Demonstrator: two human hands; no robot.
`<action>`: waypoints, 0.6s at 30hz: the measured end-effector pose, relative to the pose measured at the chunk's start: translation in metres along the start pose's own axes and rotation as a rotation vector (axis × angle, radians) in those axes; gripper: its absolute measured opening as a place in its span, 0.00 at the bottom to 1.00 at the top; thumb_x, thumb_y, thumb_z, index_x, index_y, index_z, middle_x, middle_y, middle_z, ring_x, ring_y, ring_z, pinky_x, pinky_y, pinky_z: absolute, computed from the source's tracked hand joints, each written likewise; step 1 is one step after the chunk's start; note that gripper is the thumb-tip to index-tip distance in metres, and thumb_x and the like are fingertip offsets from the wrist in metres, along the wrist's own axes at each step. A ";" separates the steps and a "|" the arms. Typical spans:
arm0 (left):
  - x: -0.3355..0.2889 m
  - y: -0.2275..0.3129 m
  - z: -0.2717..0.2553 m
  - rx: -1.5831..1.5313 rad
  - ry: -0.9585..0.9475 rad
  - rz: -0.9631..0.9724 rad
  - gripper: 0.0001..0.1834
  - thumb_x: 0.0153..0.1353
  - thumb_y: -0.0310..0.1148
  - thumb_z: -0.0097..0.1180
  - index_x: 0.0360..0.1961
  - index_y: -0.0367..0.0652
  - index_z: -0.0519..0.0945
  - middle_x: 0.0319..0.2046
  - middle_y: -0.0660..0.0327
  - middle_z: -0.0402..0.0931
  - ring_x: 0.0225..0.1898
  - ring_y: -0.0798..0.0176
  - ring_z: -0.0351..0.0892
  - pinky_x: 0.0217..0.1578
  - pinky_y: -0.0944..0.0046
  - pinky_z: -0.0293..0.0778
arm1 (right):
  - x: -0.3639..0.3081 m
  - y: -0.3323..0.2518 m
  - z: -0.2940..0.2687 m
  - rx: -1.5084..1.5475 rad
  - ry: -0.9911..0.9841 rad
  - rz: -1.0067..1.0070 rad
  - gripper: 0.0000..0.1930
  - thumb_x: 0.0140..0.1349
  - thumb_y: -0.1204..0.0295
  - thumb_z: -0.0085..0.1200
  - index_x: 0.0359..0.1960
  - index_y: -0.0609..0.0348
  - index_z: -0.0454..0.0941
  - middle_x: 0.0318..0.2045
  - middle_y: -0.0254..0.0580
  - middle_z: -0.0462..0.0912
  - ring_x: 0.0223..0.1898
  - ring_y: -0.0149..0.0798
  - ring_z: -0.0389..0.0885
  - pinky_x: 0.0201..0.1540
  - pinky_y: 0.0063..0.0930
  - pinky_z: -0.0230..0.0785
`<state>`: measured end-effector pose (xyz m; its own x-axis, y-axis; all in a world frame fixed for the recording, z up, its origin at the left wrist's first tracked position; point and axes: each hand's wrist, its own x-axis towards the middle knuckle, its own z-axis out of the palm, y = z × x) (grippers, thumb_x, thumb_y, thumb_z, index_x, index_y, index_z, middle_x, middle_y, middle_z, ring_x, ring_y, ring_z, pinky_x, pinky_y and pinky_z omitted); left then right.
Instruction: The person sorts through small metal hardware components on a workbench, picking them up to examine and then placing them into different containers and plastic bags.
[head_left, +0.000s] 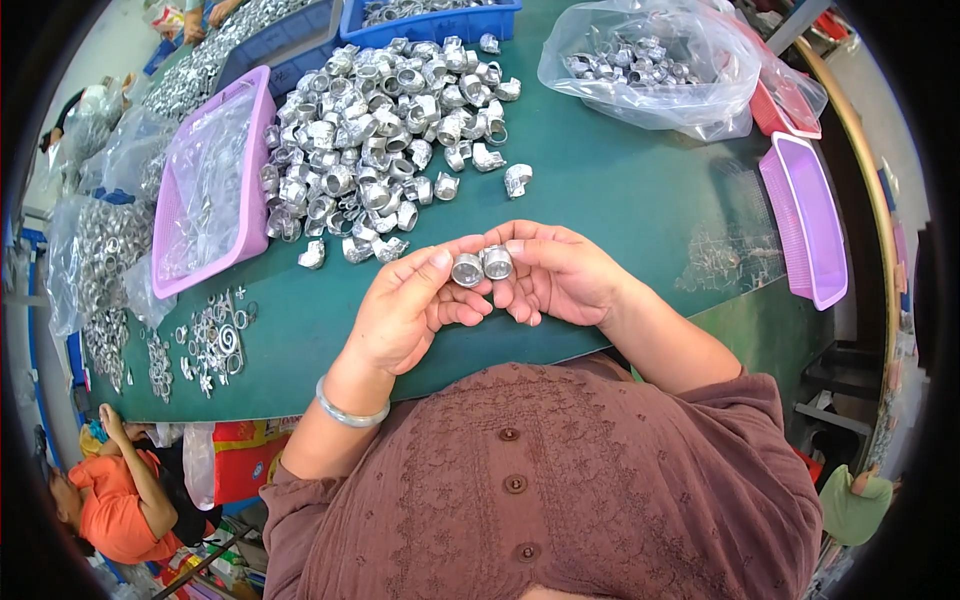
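My left hand [408, 300] pinches a round silver metal ring piece [467, 271] between thumb and fingers. Side by side with it, a second silver ring piece [497, 263] sits in the closed fingertips of my right hand [565, 272]. The two pieces appear to touch; whether they are joined I cannot tell. Both hands are above the near part of the green table [600, 190]. Just beyond them lies a large heap of similar silver ring pieces [375, 130], with a few loose ones at its edge.
A pink basket [258, 180] lined with plastic stands left of the heap, with blue trays [430, 24] behind. At the far right are an open plastic bag [690, 95] of metal pieces and a purple basket [812, 225]. Small metal parts [215, 335] lie at left, near a person in orange [125, 505].
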<state>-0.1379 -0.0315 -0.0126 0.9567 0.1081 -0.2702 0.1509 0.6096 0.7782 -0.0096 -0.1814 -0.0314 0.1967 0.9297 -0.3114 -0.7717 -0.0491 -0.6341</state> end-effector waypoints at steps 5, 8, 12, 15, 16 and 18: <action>-0.001 -0.001 -0.004 -0.040 0.045 -0.034 0.20 0.64 0.36 0.40 0.48 0.28 0.67 0.30 0.52 0.76 0.26 0.66 0.78 0.27 0.73 0.77 | 0.003 0.005 -0.003 0.040 -0.034 0.022 0.12 0.62 0.66 0.40 0.40 0.61 0.67 0.25 0.44 0.76 0.20 0.34 0.76 0.19 0.22 0.67; 0.000 -0.002 -0.006 -0.050 0.062 -0.041 0.19 0.64 0.35 0.40 0.48 0.28 0.68 0.29 0.52 0.76 0.24 0.65 0.78 0.26 0.74 0.77 | 0.003 0.006 -0.003 0.050 -0.037 0.024 0.12 0.62 0.65 0.40 0.38 0.61 0.68 0.24 0.44 0.76 0.19 0.34 0.75 0.19 0.22 0.67; 0.000 -0.003 -0.009 -0.074 0.045 -0.075 0.18 0.63 0.35 0.42 0.45 0.30 0.71 0.29 0.54 0.76 0.26 0.63 0.79 0.26 0.72 0.76 | 0.002 0.005 0.000 0.054 -0.018 0.035 0.12 0.62 0.65 0.39 0.36 0.60 0.69 0.22 0.44 0.76 0.19 0.34 0.75 0.18 0.22 0.66; 0.001 -0.004 -0.009 -0.069 0.062 -0.086 0.17 0.63 0.35 0.42 0.44 0.30 0.72 0.28 0.55 0.76 0.25 0.63 0.78 0.24 0.73 0.76 | 0.001 0.003 0.002 0.075 -0.024 0.041 0.12 0.62 0.66 0.40 0.37 0.61 0.69 0.22 0.44 0.76 0.18 0.34 0.74 0.18 0.22 0.65; 0.001 -0.004 -0.009 -0.061 0.066 -0.080 0.17 0.63 0.35 0.43 0.44 0.30 0.72 0.28 0.55 0.76 0.25 0.64 0.78 0.24 0.73 0.76 | 0.001 0.003 0.002 0.085 -0.030 0.043 0.12 0.61 0.66 0.40 0.37 0.62 0.69 0.22 0.44 0.76 0.18 0.34 0.74 0.18 0.22 0.65; 0.002 -0.005 -0.009 -0.045 0.071 -0.072 0.17 0.62 0.36 0.44 0.44 0.31 0.72 0.27 0.56 0.76 0.24 0.64 0.78 0.23 0.74 0.76 | 0.002 0.003 0.003 0.097 -0.018 0.034 0.12 0.61 0.67 0.39 0.38 0.63 0.69 0.21 0.44 0.76 0.17 0.33 0.73 0.18 0.22 0.65</action>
<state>-0.1388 -0.0277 -0.0224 0.9234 0.1170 -0.3655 0.2060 0.6525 0.7293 -0.0129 -0.1790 -0.0317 0.1591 0.9346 -0.3181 -0.8327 -0.0460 -0.5518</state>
